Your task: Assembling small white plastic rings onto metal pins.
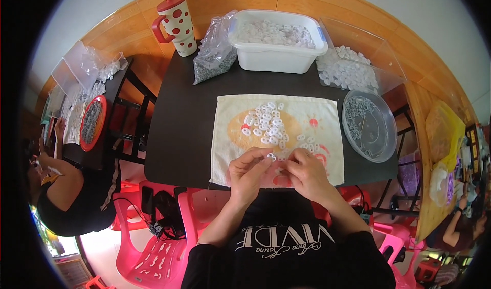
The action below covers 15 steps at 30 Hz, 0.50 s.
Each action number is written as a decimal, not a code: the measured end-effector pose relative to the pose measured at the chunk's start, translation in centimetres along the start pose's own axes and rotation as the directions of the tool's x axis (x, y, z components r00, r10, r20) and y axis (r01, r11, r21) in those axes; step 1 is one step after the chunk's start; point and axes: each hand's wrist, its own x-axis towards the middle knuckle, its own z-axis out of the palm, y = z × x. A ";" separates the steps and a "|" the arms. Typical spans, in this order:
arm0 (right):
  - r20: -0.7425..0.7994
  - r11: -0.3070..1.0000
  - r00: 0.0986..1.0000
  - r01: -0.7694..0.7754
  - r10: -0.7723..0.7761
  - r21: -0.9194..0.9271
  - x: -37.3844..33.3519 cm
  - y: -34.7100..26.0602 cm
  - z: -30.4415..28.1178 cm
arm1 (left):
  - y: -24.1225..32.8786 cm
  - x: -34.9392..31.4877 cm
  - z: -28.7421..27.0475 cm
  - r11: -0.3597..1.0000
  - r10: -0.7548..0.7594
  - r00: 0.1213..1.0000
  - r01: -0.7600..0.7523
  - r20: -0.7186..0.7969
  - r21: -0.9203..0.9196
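Shirt [286, 269], cloth [327, 116] on table [179, 125], pink chair [139, 261].

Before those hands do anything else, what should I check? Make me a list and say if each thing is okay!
1. Small white looped piece at the bare left hand's thumb and finger: ok.
2. Bare right hand holding something too: cannot tell; its fingertips point down and hide it.
3. White oval rings lying on the cream rectangular cloth, near both hands: ok.
4. Those rings sorted into neat rows: not ok, they lie in a loose heap.
5. Cream tumbler with red spots upright, with its lid on: ok.
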 end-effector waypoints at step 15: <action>-0.111 0.987 0.992 0.040 -0.058 -0.154 0.0 0.7 0.4 | 0.5 0.2 0.9 0.997 -0.059 0.997 0.060 0.039 -0.038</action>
